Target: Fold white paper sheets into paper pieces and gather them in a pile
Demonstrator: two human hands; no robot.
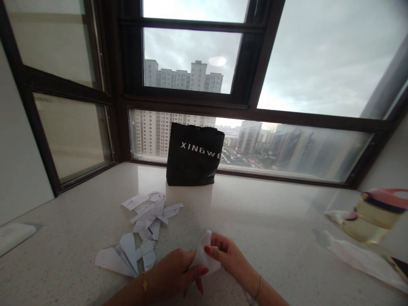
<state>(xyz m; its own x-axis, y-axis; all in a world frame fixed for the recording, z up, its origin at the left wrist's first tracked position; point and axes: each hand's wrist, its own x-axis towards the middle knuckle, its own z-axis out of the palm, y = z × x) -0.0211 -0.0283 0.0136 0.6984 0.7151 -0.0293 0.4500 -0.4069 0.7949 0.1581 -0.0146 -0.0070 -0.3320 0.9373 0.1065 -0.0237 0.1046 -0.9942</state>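
Note:
Between my two hands, low in the middle of the head view, is a small white sheet of paper (pixel 204 257), partly folded and raised to a point at its top. My left hand (pixel 181 270) grips its lower left side, thumb over the front. On its right edge, my right hand (pixel 225 250) pinches it between thumb and curled fingers. Part of the paper is covered by my fingers. Left of my hands lie a folded paper plane (pixel 119 257) and a pile of folded white paper pieces (pixel 151 212).
A black bag (pixel 195 159) with white lettering stands against the window. At the right are a bottle with a pink lid (pixel 374 216) and a crumpled white packet (pixel 360 257). A white object (pixel 15 236) sits at the left edge of the speckled counter (pixel 270 221).

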